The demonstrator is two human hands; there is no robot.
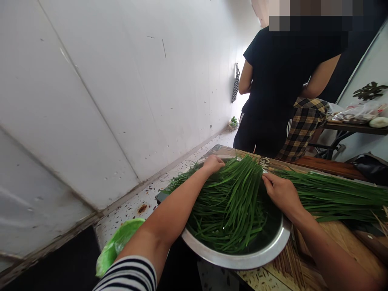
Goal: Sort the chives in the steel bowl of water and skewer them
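Note:
A wide metal basin (239,262) holds a large heap of long green garlic chives (233,202). My left hand (214,163) reaches across to the basin's far rim, its fingers curled over the edge beside the chives. At the far right of the rim, my right hand (280,194) is closed, thumb and fingers pinching the edge where leaf tips hang over. The fingertips of both hands are partly hidden. More garlic chives (336,196) lie spread to the right of the basin, and leaves stick out past its left side.
A green-lined bin (121,238) stands at the lower left on the speckled floor. A wooden board (342,238) and thin sticks (287,258) lie at right. Ahead, a person in black (275,81) stands beside someone in plaid (303,129). A white wall (136,81) runs along the left.

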